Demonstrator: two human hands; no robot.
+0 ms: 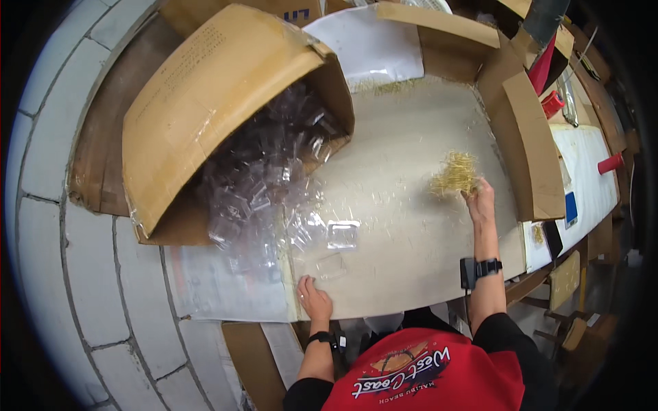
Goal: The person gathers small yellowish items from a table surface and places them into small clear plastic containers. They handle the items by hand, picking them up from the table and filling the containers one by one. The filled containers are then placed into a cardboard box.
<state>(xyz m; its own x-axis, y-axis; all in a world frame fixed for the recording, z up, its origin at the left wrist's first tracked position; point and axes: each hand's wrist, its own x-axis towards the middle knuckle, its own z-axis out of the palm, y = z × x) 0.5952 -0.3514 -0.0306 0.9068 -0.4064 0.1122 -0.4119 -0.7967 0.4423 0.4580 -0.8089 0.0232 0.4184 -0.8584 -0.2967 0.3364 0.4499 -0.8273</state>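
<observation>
My right hand (481,198) reaches over the right part of the grey worktop (404,274). Its fingers are closed at the near edge of a loose clump of thin gold-coloured wire-like pieces (455,174); whether the clump is lifted cannot be made out. At the worktop's near left edge, my left hand (314,301) lies with fingers stretched out and holds nothing. Just beyond it is a small clear plastic case (330,266), and another clear case (343,234) lies a little farther. Stray gold pieces are scattered across the middle.
A large cardboard box (212,82) lies tipped on the left, with a heap of clear plastic cases (267,181) spilling out. Cardboard walls (524,130) border the right side. Beyond them are a red spool (610,163), a blue item (570,207) and a dark flat object (551,238).
</observation>
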